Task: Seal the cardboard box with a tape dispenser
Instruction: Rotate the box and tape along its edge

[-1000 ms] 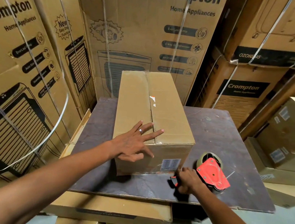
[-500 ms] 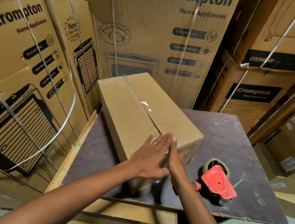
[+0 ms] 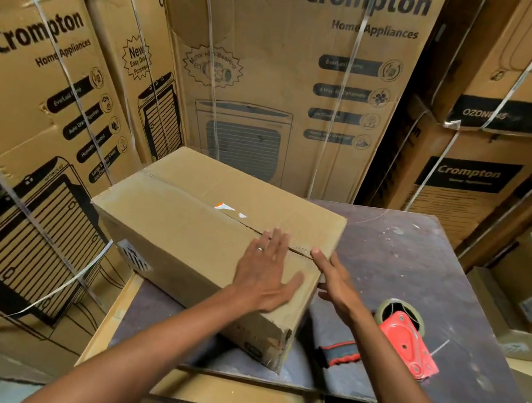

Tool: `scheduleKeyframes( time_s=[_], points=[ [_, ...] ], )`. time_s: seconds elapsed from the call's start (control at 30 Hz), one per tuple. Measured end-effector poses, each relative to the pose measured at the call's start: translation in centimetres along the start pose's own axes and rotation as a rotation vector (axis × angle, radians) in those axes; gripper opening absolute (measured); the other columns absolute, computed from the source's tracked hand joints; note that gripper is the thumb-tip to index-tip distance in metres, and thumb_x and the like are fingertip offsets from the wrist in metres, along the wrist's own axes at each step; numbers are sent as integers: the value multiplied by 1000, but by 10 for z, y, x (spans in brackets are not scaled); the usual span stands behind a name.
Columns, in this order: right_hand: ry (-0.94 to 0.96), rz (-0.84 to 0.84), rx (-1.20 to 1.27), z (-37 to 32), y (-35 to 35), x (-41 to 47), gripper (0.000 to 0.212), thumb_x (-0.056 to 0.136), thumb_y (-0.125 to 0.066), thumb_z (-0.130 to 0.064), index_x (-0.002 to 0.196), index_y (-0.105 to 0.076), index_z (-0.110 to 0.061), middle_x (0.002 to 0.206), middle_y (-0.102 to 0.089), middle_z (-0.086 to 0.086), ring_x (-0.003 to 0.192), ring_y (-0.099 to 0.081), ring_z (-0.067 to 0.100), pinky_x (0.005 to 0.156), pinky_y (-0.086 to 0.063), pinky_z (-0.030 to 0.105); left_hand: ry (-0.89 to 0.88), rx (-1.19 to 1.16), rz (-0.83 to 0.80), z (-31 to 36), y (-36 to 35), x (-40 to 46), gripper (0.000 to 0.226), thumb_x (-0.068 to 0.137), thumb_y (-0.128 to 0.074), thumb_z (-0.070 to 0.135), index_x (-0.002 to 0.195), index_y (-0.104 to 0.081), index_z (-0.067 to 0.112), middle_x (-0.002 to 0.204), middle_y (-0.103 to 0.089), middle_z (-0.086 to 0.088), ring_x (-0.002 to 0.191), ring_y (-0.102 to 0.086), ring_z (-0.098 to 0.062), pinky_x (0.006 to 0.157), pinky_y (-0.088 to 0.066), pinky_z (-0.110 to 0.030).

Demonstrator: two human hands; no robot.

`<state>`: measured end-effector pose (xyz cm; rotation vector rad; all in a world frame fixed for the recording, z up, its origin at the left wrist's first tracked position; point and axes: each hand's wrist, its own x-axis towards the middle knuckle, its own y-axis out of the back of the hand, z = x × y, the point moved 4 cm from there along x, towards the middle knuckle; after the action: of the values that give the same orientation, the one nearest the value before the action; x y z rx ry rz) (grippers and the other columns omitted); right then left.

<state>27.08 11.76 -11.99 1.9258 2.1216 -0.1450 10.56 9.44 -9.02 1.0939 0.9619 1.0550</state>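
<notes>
Head view looks down on a plain cardboard box [image 3: 204,244] sitting at an angle on a dark, scuffed surface [image 3: 421,257], with its far left corner out past the surface's left edge. The top flaps are folded shut and the seam [image 3: 244,222] between them runs diagonally across the top, with a small scrap of orange and white stuck near the middle of it.

Left hand [image 3: 265,269] is flat, palm down, on the top of the box near its right end, fingers straight and together, thumb spread out toward the right edge. It has a ring [image 3: 260,249] on one finger. It isn't gripping anything, just pressing on the cardboard.

Right hand [image 3: 336,286] is also open with fingers straight, held edge-on against the right end of the box, fingertips reaching up to the top edge just beside where the seam ends. Nothing is held in it either.

Tape dispenser [image 3: 405,344] lies on the surface to the right of the box, near the right forearm and apart from both hands. It's red with a red and black grip pointing back toward the box, and the tape roll [image 3: 399,310] sits at its far end.

All around are big stacked cartons [image 3: 308,87] printed "Crompton Home Appliances", bound with white straps. More flattened cardboard [image 3: 229,401] sits under the surface's near edge.
</notes>
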Motion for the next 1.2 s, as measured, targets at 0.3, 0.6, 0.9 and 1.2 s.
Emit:
scheduleKeyframes(
  time_s=[0.3,0.6,0.9,1.2],
  points=[
    [-3,28,20,-1,1,-1,84,82,-59,-74,152,-48,-29,145,-61,-3,131,-56,24,116,-40,54,232,118,-55,-97,21,38,77,102,-12,58,160,8,11,168,14,-12,156,9,-29,126,1,-46],
    [63,219,-72,3,-17,11,74,80,-72,-65,144,-49,-37,127,-72,-11,116,-68,19,102,-54,47,207,79,-26,-69,10,26,75,101,-8,62,160,12,21,167,21,1,155,15,-26,123,7,-56],
    [-6,41,-234,-43,47,72,32,90,-75,-37,119,-72,-25,113,-78,-1,100,-75,22,97,-58,45,-120,66,-122,-6,12,40,70,103,-19,60,162,-2,26,169,9,7,156,8,-25,124,4,-52],
    [95,169,-497,-64,49,84,50,99,-60,-45,145,-59,-23,134,-68,12,120,-62,37,107,-48,54,54,8,-4,-114,27,6,73,102,-18,65,162,-5,27,169,-1,10,156,1,-16,126,-2,-39]
  ],
)
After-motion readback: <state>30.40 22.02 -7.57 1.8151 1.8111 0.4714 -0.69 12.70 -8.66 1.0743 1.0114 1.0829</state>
